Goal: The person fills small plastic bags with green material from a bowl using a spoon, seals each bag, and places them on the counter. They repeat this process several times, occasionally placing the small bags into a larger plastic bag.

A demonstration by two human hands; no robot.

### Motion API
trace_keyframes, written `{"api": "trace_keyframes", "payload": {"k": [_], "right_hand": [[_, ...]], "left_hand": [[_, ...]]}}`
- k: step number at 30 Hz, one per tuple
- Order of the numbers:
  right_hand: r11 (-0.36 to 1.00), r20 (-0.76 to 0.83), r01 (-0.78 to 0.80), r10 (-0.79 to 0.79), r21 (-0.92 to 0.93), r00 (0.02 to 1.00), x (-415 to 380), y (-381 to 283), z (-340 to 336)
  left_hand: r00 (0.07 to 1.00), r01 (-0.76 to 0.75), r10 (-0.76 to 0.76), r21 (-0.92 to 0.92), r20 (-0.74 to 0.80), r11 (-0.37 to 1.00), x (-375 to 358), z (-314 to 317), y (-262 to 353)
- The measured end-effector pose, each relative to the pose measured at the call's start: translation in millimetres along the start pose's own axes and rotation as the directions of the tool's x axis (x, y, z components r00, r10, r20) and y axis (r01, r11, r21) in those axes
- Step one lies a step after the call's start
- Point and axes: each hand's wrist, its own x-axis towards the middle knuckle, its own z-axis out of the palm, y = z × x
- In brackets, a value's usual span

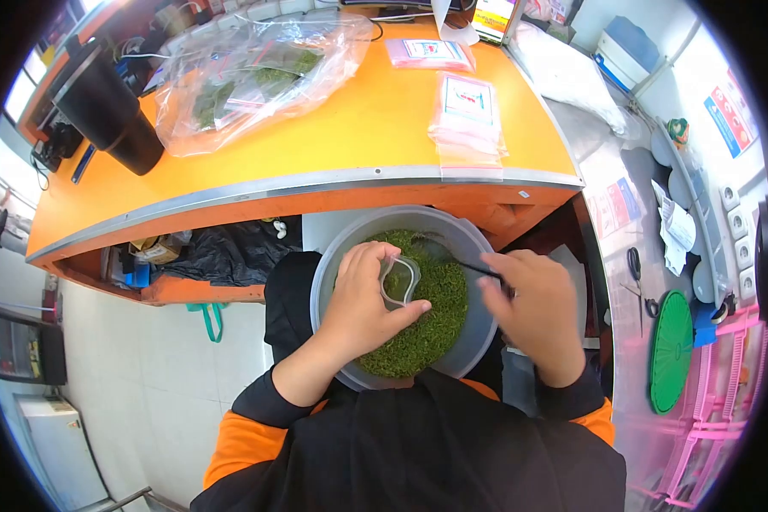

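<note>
A round translucent tub (pixel 322 294) holds loose, shredded green plant material (pixel 431 316), rather like dried moss. Above it, my left hand (pixel 365 294) grips a small clear plastic bag (pixel 399 282) by its edges, with the bag's mouth spread between thumb and fingers. My right hand (pixel 533 303), slightly blurred, is closed around a dark-handled utensil (pixel 478 267). This tool points left into the tub, and its far end rests at the green material near the back wall. Its exact shape is hard to make out.
The orange table (pixel 384 128) has its front edge just beyond the tub. On it are a large clear bag (pixel 256 81) of green packets, a black tumbler (pixel 111 107) and flat pink-edged bags (pixel 469 119). Right, scissors (pixel 634 269) and a green disc (pixel 672 352) lie on a metal counter.
</note>
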Motion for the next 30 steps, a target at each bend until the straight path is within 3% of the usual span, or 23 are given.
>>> {"api": "trace_keyframes", "payload": {"k": [5,8,10,11,14,18,21,25,27,30], "right_hand": [[0.952,0.108,0.15,-0.184,0.269,0.977,-2.4,-21.6,41.1],[0.922,0.045,0.061,-0.085,0.383,0.995,-4.3,-15.7,52.6],[0.953,0.147,0.03,-0.077,0.301,0.986,-2.5,-11.6,46.7],[0.966,0.201,0.011,-0.065,0.259,0.977,-4.3,-11.0,44.2],[0.958,0.317,0.007,-0.102,0.287,0.943,-15.3,-8.2,53.8],[0.857,0.228,-0.092,-0.031,0.506,0.973,-12.3,-6.2,46.6],[0.792,0.051,-0.041,0.013,0.609,0.999,-14.5,-2.3,45.3],[0.756,0.077,-0.068,0.023,0.651,0.997,-14.2,2.1,43.9],[0.778,0.086,-0.05,-0.005,0.626,0.996,-9.1,0.0,40.7],[0.851,0.233,0.01,-0.156,0.526,0.96,2.7,-8.5,37.6]], "left_hand": [[0.984,-0.145,0.165,0.231,-0.07,0.962,-3.2,11.6,-2.1],[0.982,-0.178,0.186,0.188,-0.022,0.966,-2.4,5.7,2.6],[0.992,-0.121,0.121,-0.018,0.017,0.992,5.6,-4.8,3.0],[0.995,-0.083,0.089,-0.123,0.047,0.989,7.7,-10.1,3.4],[0.924,0.077,-0.023,-0.127,0.381,0.989,18.8,-23.6,5.3],[0.91,0.053,0.046,-0.227,0.412,0.972,23.3,-27.6,2.9],[0.915,-0.011,0.067,-0.14,0.399,0.99,26.5,-37.7,9.8],[0.937,-0.104,0.117,-0.057,0.328,0.993,23.1,-38.4,14.9],[0.932,-0.139,0.164,-0.098,0.324,0.985,22.2,-34.5,9.1],[0.907,-0.21,0.241,-0.126,0.345,0.97,25.9,-32.4,11.1]]}}
